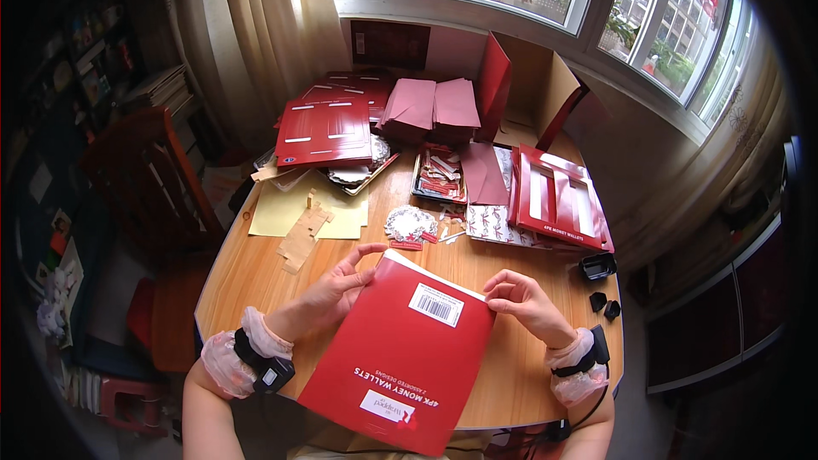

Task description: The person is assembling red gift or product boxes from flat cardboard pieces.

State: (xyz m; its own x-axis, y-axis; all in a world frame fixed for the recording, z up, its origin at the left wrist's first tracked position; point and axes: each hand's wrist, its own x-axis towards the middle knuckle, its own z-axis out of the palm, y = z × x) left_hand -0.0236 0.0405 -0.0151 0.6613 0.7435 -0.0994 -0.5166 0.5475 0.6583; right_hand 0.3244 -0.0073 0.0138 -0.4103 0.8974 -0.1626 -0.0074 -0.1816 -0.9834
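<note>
A flat red cardboard packet [400,349], with a white barcode label and a white panel, is held tilted over the table's near edge, its lower end toward me. My left hand [339,285] is closed at its upper left edge. With thumb and fingers pinched, my right hand [527,302] grips the upper right corner. A whitish layer shows along the packet's top edge. Beyond it lie a round floral-edged paper cutout [411,223] and small red label strips [406,246]. Farther back sits a tray of red and white paper pieces [440,173].
On the wooden table [247,290], stacked red cards [328,132] lie back left, beside pink envelopes [430,106]. An open cardboard box [532,94] stands behind. Red window-cut sleeves [558,196] lie right, near black pieces [598,267]. Brown tape [304,234] lies on yellow paper [345,213].
</note>
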